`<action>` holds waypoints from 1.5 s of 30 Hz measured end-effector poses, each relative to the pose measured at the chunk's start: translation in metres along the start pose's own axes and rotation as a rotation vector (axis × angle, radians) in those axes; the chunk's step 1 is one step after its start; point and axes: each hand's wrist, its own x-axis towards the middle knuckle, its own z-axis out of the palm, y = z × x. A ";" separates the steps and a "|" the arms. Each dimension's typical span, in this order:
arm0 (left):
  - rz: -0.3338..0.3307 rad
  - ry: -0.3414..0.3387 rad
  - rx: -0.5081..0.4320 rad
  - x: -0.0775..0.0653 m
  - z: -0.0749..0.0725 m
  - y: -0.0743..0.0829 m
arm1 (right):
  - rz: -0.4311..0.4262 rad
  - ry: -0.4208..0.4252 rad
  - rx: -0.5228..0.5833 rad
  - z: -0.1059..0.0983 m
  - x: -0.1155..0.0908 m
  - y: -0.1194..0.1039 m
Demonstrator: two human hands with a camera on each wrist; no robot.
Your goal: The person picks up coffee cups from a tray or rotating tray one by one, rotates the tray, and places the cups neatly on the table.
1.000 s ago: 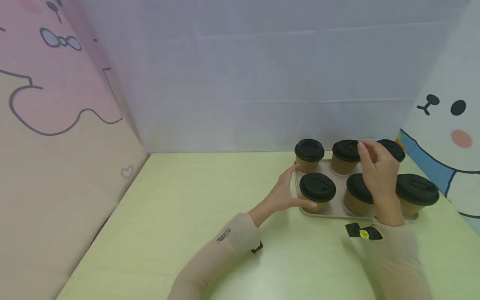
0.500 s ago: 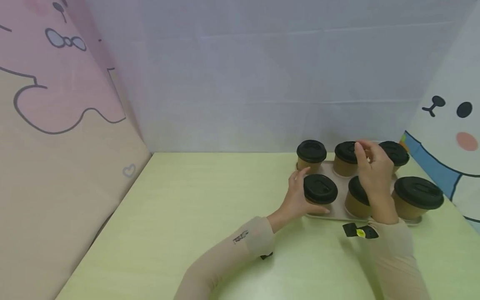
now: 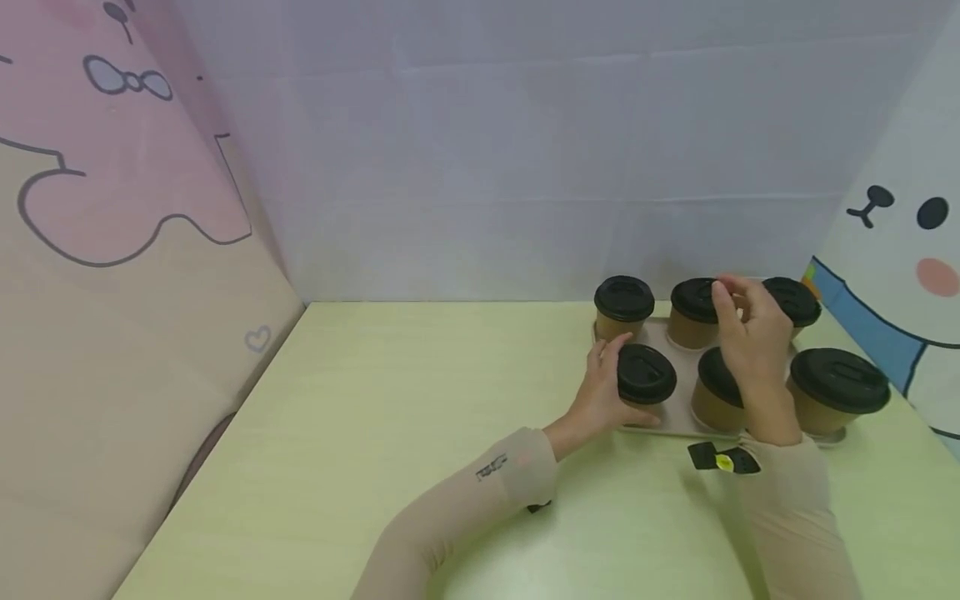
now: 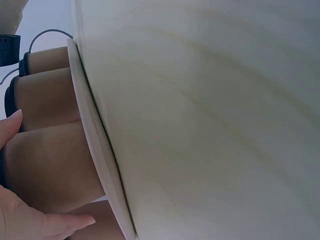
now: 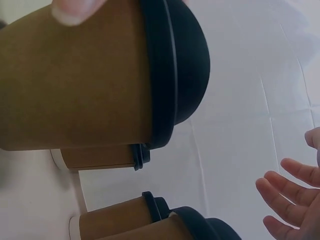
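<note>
Left hand [image 3: 606, 393]: grasping the front-left cup [image 3: 647, 375], fingers and thumb around its side. That cup stands on the tray [image 3: 678, 404], at the left end. Rear-left cup [image 3: 624, 302]: behind it. Next right: rear-middle cup [image 3: 692, 321] and front-middle cup [image 3: 716, 402]. Right hand [image 3: 756, 342]: released, fingers loosely bent, raised above the tray. Far right: rear-right cup [image 3: 795, 303] and front-right cup [image 3: 836, 383], both lidded in black.

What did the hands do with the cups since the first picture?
The left hand moved right and closed in around the front-left cup, which it now holds. The right hand stayed raised over the tray, and the other five cups stayed where they were.
</note>
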 end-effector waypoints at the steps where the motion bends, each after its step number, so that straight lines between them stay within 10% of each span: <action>1: 0.010 -0.001 0.006 0.001 0.000 0.000 | -0.001 0.003 0.001 0.000 0.000 0.000; 45: 0.070 -0.050 -0.072 0.011 0.002 0.002 | -0.011 0.021 0.069 -0.003 -0.003 -0.005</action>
